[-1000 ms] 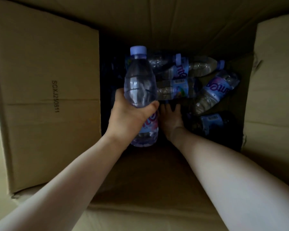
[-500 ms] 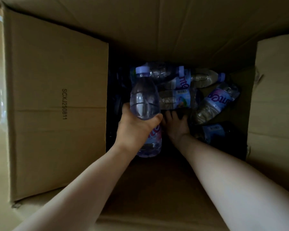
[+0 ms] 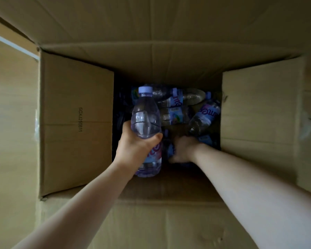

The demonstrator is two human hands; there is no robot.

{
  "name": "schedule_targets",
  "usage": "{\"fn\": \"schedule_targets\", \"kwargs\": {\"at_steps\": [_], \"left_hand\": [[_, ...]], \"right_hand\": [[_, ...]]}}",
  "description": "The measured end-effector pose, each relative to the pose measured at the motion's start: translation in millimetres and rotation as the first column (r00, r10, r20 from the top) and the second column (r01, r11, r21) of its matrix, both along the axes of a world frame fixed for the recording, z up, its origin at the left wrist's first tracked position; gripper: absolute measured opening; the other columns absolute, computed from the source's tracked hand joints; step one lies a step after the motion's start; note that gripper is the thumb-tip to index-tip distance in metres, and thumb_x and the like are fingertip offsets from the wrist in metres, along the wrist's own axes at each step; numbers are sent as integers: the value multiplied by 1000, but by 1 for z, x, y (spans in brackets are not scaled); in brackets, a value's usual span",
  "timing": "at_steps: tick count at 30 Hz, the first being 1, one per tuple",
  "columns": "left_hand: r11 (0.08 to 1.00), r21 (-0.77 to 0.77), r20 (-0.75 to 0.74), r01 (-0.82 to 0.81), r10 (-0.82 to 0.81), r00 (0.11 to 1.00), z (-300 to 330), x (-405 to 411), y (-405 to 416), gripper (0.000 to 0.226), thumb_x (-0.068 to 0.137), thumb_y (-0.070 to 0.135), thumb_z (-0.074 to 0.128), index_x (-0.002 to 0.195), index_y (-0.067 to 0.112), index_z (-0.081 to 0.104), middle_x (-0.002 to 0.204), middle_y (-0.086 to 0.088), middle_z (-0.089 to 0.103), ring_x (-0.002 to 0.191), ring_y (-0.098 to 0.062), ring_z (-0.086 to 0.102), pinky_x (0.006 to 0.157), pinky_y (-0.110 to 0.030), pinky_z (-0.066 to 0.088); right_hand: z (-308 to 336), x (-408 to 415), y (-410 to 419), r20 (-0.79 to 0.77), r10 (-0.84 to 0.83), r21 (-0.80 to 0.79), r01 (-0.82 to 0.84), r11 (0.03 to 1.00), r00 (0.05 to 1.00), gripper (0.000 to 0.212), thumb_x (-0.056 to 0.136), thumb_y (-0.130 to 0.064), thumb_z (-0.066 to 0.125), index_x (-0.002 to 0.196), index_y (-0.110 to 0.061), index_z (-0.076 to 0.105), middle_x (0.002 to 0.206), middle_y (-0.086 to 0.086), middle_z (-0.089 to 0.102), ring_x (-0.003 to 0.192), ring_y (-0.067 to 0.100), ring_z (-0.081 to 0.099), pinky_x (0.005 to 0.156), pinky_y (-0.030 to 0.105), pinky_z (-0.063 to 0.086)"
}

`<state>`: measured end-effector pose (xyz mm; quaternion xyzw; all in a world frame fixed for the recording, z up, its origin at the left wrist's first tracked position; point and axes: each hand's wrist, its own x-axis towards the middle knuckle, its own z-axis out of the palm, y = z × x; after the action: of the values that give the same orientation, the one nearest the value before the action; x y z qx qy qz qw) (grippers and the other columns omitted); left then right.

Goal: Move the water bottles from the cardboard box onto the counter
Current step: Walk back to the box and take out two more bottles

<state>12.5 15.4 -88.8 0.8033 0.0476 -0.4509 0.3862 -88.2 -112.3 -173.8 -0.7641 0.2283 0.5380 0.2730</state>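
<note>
Bottle (image 3: 145, 121) gripped upright by left hand (image 3: 135, 150); right hand (image 3: 182, 150) curls on second bottle (image 3: 169, 150) (dim): lift both clear of box (image 3: 75, 123).

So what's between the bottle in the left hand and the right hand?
Head view: a dark bottle, label showing, which the right hand grips beside the held bottle.
</note>
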Motion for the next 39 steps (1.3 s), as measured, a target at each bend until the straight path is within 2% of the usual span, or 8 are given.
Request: {"fn": "schedule_targets", "kwargs": {"at_steps": [8,11,16,21,25,29,35,39], "left_hand": [[998,-4,3,-64,64,998,85,8,39,59,73,29,82,115,23,40,95,7,62,83,-9,65,65,-26,50],[994,17,29,-109,108,994,120,15,56,57,73,30,82,112,16,44,97,0,63,86,-17,65,77,-37,53],[973,-31,32,-229,230,973,195,22,86,42,74,25,81,105,19,52,94,-4,68,76,-15,69,65,-31,53],[944,-82,58,-318,323,944,282,29,106,47,76,24,80,108,15,47,98,-6,65,80,-17,66,65,-33,53],[894,-152,80,-421,435,897,356,29,131,51,76,21,79,114,9,46,101,-7,64,87,-20,67,79,-39,56],[808,-178,102,-561,583,806,419,21,168,33,78,11,77,95,12,48,83,-4,61,57,-6,65,47,-21,51],[692,-205,106,-692,718,688,503,8,261,35,79,11,74,108,-5,62,82,-14,67,58,-14,64,48,-22,50],[595,-248,139,-764,803,580,529,10,336,40,79,10,75,112,-5,59,94,-18,67,68,-19,63,56,-24,50]], "right_hand": [[124,2,-21,-98,-526,181,535,825,845,107,47,-81,70,126,-10,55,119,8,64,106,25,63,99,41,49],[176,-3,-7,-132,-722,289,723,628,680,75,65,-57,79,120,-11,58,111,12,69,103,27,66,97,44,51],[271,-1,20,-125,-860,412,815,408,494,33,80,-25,76,106,-19,57,95,6,71,82,19,69,69,33,58],[365,23,30,111,-835,461,716,524,539,37,77,-29,80,101,-23,52,91,0,67,66,6,69,52,24,53],[440,54,47,307,-742,465,586,663,596,45,76,-28,81,109,-17,51,102,5,66,87,14,67,74,29,55],[496,81,89,412,-657,476,466,746,631,57,73,-24,84,114,-14,45,103,2,63,85,8,63,66,16,50],[566,118,186,525,-543,492,288,822,655,68,74,-23,83,123,-12,37,112,3,53,92,12,58,66,13,48],[589,146,259,586,-383,430,127,894,714,71,71,-40,83,120,-21,35,114,0,53,104,19,57,93,37,50]]}}
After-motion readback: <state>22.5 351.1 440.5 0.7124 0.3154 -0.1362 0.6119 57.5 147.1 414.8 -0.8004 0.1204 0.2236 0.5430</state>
